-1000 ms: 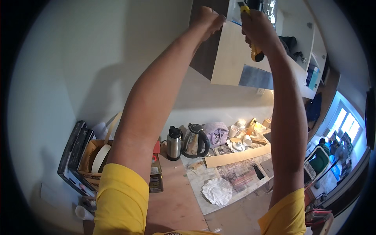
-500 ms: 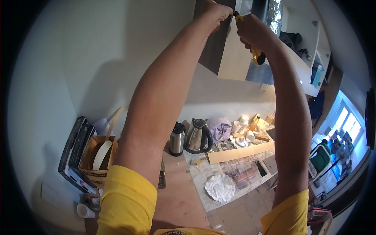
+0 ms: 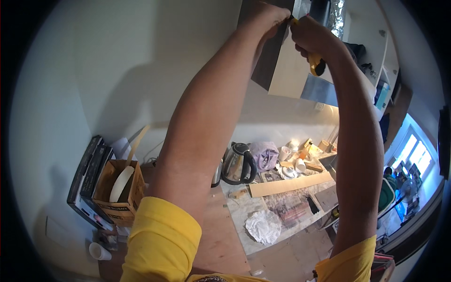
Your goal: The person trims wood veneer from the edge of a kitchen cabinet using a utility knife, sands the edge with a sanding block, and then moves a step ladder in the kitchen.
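Observation:
Both my arms reach up to a wall cabinet with a dark side panel [image 3: 264, 63] and a pale underside [image 3: 284, 77]. My right hand [image 3: 314, 35] is wrapped round a yellow-and-black utility knife [image 3: 316, 64]; its far end points toward my left hand. Close beside that end, my left hand [image 3: 270, 18] is at the cabinet's edge with its fingers bent together. What those fingers grip is hidden. A dark tube [image 3: 320, 10] and shiny foil [image 3: 336, 21] show behind my right hand.
Below stand an electric kettle [image 3: 235, 164], a purple cloth bundle [image 3: 264, 155], a long pale strip [image 3: 289, 183] and crumpled white paper [image 3: 263, 227]. At the left are a cardboard box [image 3: 120, 207] and a white cup [image 3: 99, 251]. An open cabinet door [image 3: 376, 42] hangs at the right.
Both arms have shifted slightly to the right in view, and the knife with them. My left arm now covers most of the steel flask. Both hands stay at the cabinet.

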`<state>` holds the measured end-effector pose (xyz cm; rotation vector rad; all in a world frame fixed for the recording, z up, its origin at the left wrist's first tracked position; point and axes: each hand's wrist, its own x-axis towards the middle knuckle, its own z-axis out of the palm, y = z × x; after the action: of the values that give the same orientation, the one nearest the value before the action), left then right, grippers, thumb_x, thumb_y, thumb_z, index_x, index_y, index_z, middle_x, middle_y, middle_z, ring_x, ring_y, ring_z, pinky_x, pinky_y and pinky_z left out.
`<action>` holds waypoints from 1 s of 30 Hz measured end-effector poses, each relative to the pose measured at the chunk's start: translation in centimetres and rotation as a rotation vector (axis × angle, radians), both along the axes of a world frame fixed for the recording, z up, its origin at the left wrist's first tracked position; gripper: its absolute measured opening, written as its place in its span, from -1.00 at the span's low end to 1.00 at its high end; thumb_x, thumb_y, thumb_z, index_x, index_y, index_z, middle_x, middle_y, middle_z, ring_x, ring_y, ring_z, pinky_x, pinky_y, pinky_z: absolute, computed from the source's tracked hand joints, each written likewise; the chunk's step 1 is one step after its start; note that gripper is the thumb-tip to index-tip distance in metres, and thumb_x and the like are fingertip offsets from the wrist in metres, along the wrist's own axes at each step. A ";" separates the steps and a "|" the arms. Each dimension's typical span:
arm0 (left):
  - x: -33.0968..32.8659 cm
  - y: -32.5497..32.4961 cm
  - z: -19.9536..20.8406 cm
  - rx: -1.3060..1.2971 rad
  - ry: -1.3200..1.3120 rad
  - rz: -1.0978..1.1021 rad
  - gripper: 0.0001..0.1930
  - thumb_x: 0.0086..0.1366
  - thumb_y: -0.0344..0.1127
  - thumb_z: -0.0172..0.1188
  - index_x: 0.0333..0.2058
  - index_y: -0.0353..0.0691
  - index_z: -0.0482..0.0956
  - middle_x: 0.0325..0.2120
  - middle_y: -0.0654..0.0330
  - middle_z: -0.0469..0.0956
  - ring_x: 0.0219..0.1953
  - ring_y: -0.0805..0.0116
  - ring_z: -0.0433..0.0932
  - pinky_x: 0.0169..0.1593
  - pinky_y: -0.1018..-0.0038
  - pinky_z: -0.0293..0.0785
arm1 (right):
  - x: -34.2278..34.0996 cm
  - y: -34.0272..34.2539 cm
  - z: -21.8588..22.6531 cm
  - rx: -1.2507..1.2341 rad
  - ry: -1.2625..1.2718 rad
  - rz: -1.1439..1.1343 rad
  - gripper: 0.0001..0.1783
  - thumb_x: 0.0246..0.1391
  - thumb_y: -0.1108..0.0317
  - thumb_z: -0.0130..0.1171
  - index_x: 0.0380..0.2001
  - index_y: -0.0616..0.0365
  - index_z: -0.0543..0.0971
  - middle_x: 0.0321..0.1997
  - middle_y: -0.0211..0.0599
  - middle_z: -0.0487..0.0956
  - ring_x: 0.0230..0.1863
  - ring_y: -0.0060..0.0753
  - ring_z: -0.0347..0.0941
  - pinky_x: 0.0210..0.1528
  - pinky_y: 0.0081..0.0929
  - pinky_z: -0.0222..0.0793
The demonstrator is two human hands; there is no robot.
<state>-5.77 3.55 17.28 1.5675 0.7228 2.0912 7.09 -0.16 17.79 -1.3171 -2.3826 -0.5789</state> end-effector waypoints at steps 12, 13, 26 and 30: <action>-0.6 -1.6 -0.9 -0.398 -0.045 -0.318 -0.80 0.08 -0.33 0.29 -0.60 -0.09 0.41 -0.69 0.39 0.30 -0.71 0.63 0.19 -0.66 0.67 0.08 | 5.7 -4.1 -1.4 0.616 -0.189 0.174 -0.79 0.12 0.35 0.10 -0.38 0.33 0.54 -0.62 -0.32 0.55 -0.63 -0.48 0.56 -0.58 -0.52 0.50; -0.8 -2.1 -0.9 -0.377 -0.057 -0.357 -0.76 0.09 -0.32 0.29 -0.61 -0.08 0.38 -0.70 0.41 0.29 -0.70 0.68 0.19 -0.68 0.69 0.06 | 6.6 -4.7 -1.6 0.645 -0.107 0.216 -0.77 0.11 0.33 0.11 -0.37 0.34 0.54 -0.60 -0.31 0.58 -0.62 -0.47 0.58 -0.56 -0.52 0.53; -1.4 0.0 1.0 -0.315 0.258 -0.154 -0.76 0.18 -0.17 0.25 -0.62 -0.07 0.53 -0.75 0.37 0.36 -0.75 0.54 0.24 -0.72 0.58 0.07 | 0.5 -5.9 -3.8 0.110 0.531 0.191 -0.74 0.13 0.36 -0.01 -0.44 0.37 0.52 -0.60 -0.22 0.57 -0.62 -0.38 0.60 -0.52 -0.42 0.54; -1.2 -2.3 0.5 -0.315 0.234 -0.047 -0.75 0.17 -0.21 0.25 -0.64 -0.12 0.53 -0.75 0.33 0.39 -0.75 0.51 0.27 -0.72 0.55 0.07 | 0.5 -5.1 -3.7 0.077 0.571 0.122 -0.78 0.10 0.42 0.00 -0.44 0.37 0.55 -0.59 -0.21 0.59 -0.59 -0.35 0.62 -0.51 -0.44 0.56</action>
<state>-7.01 1.29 17.77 1.6420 1.0289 1.6783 7.55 -5.24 14.12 -1.1083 -1.9302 -0.2137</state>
